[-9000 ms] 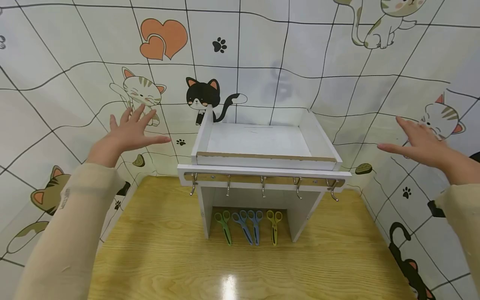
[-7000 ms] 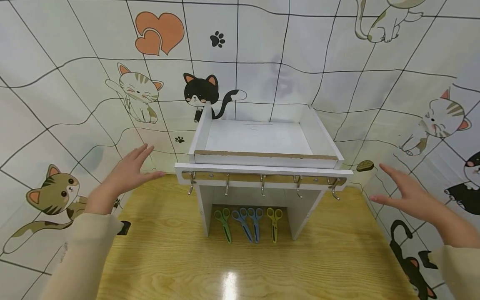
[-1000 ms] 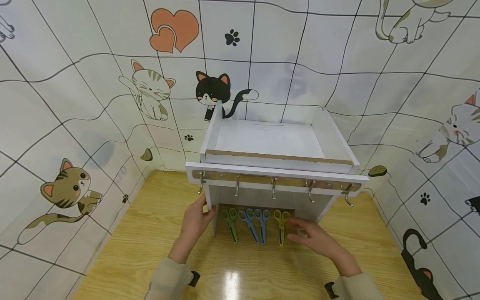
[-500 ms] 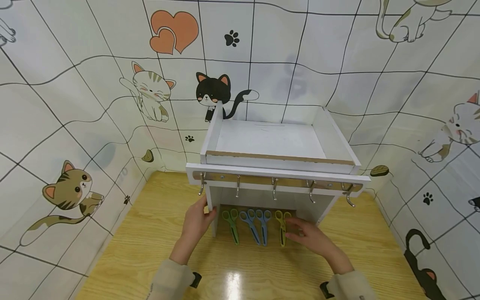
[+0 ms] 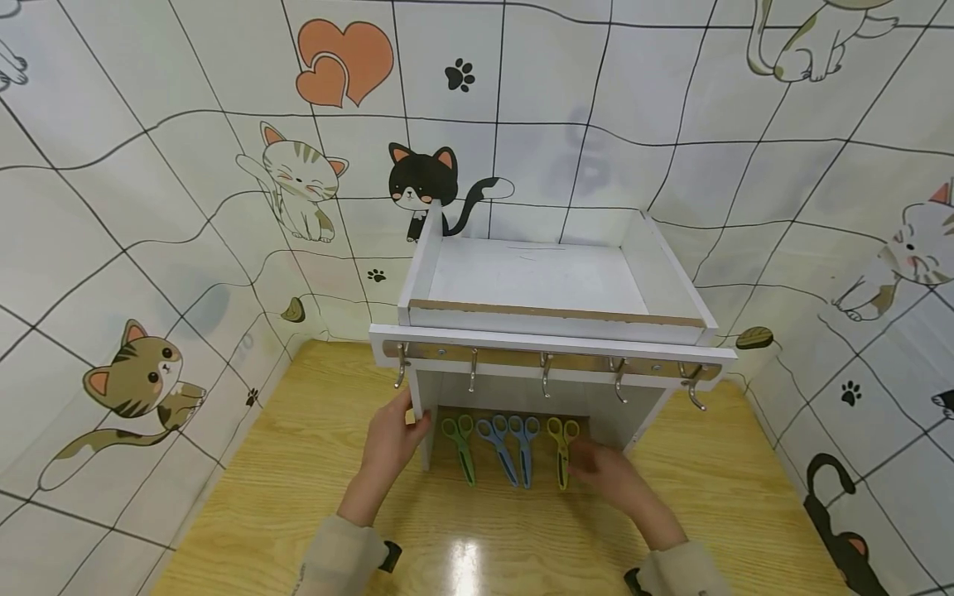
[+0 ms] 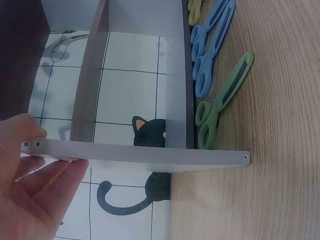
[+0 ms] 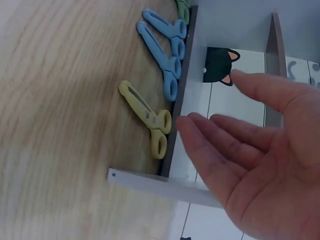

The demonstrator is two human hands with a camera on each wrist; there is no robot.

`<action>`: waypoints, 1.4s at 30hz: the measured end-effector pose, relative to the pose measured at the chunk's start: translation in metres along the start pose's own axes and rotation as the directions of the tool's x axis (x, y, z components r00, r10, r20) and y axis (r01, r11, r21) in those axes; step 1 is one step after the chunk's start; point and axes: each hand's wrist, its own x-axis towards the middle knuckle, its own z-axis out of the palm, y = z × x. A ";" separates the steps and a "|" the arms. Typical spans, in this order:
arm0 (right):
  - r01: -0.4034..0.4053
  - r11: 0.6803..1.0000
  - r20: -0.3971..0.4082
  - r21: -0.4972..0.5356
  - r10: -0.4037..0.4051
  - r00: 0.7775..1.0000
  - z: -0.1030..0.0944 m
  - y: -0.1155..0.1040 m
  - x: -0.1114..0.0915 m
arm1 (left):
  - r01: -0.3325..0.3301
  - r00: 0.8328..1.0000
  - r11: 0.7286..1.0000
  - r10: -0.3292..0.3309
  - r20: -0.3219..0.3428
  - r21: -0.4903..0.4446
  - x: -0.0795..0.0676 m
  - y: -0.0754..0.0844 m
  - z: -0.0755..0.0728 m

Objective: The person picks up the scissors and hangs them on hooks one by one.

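Observation:
A white shelf rack (image 5: pixel 551 333) stands on the table, with an open tray on top. My left hand (image 5: pixel 389 437) grips its left side panel (image 6: pixel 140 154), thumb on one face and fingers on the other in the left wrist view. Between the side panels lie green scissors (image 5: pixel 460 451), two blue scissors (image 5: pixel 498 451) and yellow scissors (image 5: pixel 561 454). Just right of the yellow pair is my right hand (image 5: pixel 614 482). The right wrist view shows its fingers (image 7: pixel 207 150) loosely bent and the thumb apart, with nothing held.
Several metal hooks (image 5: pixel 546 377) hang from the rack's front rail, above the scissors. Wood-grain table (image 5: pixel 358 530) surrounds the rack. Behind and on both sides rises a white sheet (image 5: pixel 566 74) printed with cats and grid lines.
Both hands came from raised positions at the sides down to the rack; the left took hold of its side panel. Lately the right hand shifted slightly and turned beside the yellow scissors.

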 end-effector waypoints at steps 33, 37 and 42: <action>-0.259 0.962 -0.162 -0.090 0.242 0.956 0.061 0.027 0.011 | -0.028 0.999 0.999 0.029 -0.028 0.034 -0.001 -0.001 0.003; -0.253 0.960 -0.182 -0.119 0.229 0.956 0.065 0.030 0.012 | -0.032 0.999 0.999 0.033 -0.032 0.034 -0.001 -0.001 0.004; -0.277 0.955 -0.190 -0.105 0.254 0.948 0.065 0.026 0.012 | -0.029 0.999 0.999 0.029 -0.030 0.018 -0.001 -0.001 0.003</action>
